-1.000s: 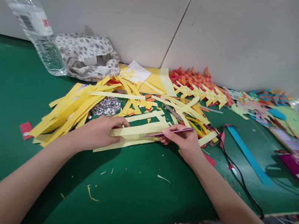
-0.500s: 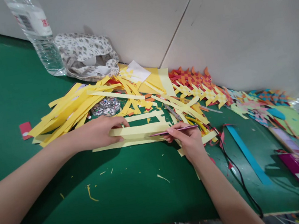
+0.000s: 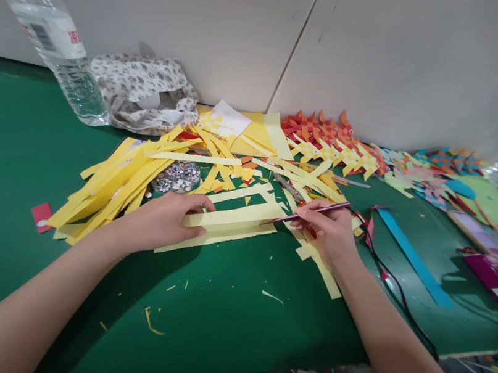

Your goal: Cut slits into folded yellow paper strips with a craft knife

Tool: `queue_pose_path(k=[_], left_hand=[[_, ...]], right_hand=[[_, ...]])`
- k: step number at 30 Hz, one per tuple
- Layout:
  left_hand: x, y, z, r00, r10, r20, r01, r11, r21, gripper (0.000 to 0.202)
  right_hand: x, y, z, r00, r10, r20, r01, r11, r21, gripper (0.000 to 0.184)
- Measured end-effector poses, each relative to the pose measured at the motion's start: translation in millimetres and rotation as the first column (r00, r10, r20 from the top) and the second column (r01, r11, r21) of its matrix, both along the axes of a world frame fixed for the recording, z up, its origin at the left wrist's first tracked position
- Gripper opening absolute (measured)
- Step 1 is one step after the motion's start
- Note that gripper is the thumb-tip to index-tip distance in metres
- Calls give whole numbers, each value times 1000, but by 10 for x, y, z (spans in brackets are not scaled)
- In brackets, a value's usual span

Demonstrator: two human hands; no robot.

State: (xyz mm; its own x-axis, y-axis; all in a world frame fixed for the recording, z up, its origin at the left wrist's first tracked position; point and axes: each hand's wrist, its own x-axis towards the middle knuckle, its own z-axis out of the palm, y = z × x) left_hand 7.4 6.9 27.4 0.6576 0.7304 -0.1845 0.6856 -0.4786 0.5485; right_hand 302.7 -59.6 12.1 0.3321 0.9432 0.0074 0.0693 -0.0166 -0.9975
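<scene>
My left hand pinches the left end of a pale yellow folded paper strip between thumb and fingers. The strip's fold runs lengthwise, and its lower flap rests on the green table. At the strip's right end, my right hand grips a slim, dark purple pointed tool like a pen; its exact kind is unclear. The tool's tip points left, over the strip. Narrow pale yellow paper strips lie under and beside my right hand. Scissors are just behind that hand, partly covered.
Yellow strips are heaped at the left near a round clear box of beads. A water bottle and a patterned cloth pouch stand against the wall. Woven paper fish, a blue strip and a black cable lie rightward.
My right hand has slid to the right with the pointed tool, drawing its tip along toward the strip's right end. My left hand and the folded strip have stayed in place.
</scene>
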Motion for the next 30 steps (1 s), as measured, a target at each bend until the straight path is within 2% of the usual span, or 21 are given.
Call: queue_pose_path(k=[9,12,14,15,17,19,22,25,30], left_hand=[[-9,7,-18,1000,8,-4,-8,1000,-4,33],[-9,11,-28,1000,5,9,-5,1000,5,34],[-7,10,-25,1000,3,17,-3,1000,-2,33],[-5,9,-21,1000,1,21,-1,1000,-6,33],[-4,6,-13,1000,-2,26,2,1000,-11,32],[-3,5,-8,1000,-2,27,2,1000,-10,32],[-4,6,-5,1000,1,24,-1,1000,0,31],[-2,9,-2,1000,-12,26,11,1000,8,31],[1,11,-3,1000,-5,30,5,1000,-9,31]], right_hand=[[176,39,38,981,-156,114,133,973,190,9],[169,20,102,969,-248,10,231,915,331,10],[130,0,136,968,-236,-83,249,877,410,12],[97,-11,144,975,-194,-109,223,877,425,13],[1,-35,134,991,-71,-112,109,917,383,13],[-123,-60,96,997,51,-53,-36,964,265,11],[-299,-89,30,980,192,60,-197,975,103,13],[-386,-102,7,966,228,120,-235,971,45,15],[-383,-99,23,968,224,117,-229,973,36,15]])
